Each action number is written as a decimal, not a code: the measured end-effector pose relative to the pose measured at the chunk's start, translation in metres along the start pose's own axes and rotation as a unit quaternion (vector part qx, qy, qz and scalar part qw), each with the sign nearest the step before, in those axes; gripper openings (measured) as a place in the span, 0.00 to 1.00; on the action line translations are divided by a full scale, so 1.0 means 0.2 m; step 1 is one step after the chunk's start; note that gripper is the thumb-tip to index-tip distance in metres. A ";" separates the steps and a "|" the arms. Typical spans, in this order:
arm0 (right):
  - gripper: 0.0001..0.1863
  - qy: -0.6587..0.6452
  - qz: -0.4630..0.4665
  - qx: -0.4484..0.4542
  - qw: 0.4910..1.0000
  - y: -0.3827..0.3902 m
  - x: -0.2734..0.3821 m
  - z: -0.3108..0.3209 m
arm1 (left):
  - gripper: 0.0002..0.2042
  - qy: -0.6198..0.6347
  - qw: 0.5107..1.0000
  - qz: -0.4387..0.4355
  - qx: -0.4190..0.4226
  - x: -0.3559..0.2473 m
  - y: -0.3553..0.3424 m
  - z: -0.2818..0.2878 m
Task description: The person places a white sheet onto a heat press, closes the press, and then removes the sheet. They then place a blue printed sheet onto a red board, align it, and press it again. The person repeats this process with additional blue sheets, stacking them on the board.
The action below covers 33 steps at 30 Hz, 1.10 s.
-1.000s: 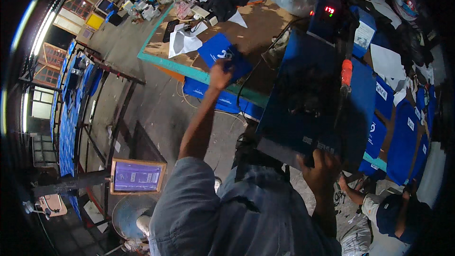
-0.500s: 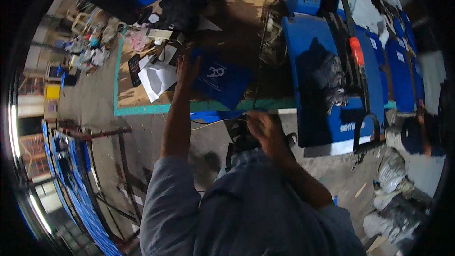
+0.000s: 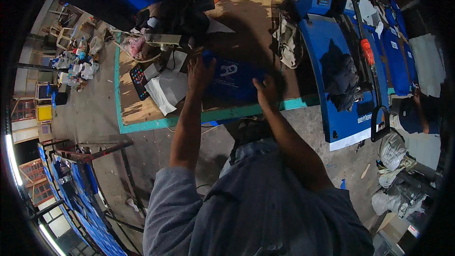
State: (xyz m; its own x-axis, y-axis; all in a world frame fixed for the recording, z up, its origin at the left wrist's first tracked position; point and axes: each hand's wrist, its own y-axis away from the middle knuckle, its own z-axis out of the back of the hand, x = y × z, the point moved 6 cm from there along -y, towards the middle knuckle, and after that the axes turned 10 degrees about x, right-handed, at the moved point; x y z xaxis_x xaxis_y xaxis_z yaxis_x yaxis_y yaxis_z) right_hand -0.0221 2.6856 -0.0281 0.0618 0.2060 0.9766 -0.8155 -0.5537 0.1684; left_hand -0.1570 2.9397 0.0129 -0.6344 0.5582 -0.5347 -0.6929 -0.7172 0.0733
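A piece of blue cloth [image 3: 237,81] with a white printed emblem lies on the worktable; whether it is a bag or a single sheet I cannot tell. My left hand [image 3: 200,73] rests flat over its left edge, fingers stretched out. At the opposite edge my right hand [image 3: 268,91] grips the cloth, its thumb on top and the other fingers partly in shadow. White paper sheets [image 3: 166,87] lie just left of my left hand, beside a dark phone-like device with coloured icons [image 3: 139,81].
To the right stands a blue press machine [image 3: 339,121] with a red-gripped lever [image 3: 367,51], a lit display and dark crumpled cloth [image 3: 342,78]. The table has a green edge [image 3: 227,115]. A metal rack [image 3: 90,185] is at left; another person [image 3: 419,114] is at far right.
My right hand has risen from below the table edge to the cloth's right edge. The cloth's lower corner no longer hangs as near the table edge. My left hand stays at the left edge.
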 end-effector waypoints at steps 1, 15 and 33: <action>0.31 0.025 -0.014 0.005 1.000 -0.02 0.01 0.02 | 0.33 -0.012 1.000 0.011 -0.003 0.00 0.01 0.02; 0.21 0.287 0.284 0.027 0.915 0.77 1.31 1.38 | 0.32 0.259 0.920 -0.283 0.084 -1.44 0.29 -0.02; 0.23 0.610 0.070 0.479 0.627 0.44 0.88 2.13 | 0.43 -0.128 0.968 -0.211 0.044 -2.62 1.16 -0.63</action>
State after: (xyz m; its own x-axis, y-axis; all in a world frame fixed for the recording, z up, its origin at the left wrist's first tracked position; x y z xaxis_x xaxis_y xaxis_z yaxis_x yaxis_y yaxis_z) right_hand 0.1626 2.3297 0.2145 -0.9347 0.2412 0.2609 -0.0066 -0.7460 0.6660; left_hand 0.0578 2.4283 0.2043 -0.3448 0.8867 -0.3080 -0.9282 -0.3710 -0.0289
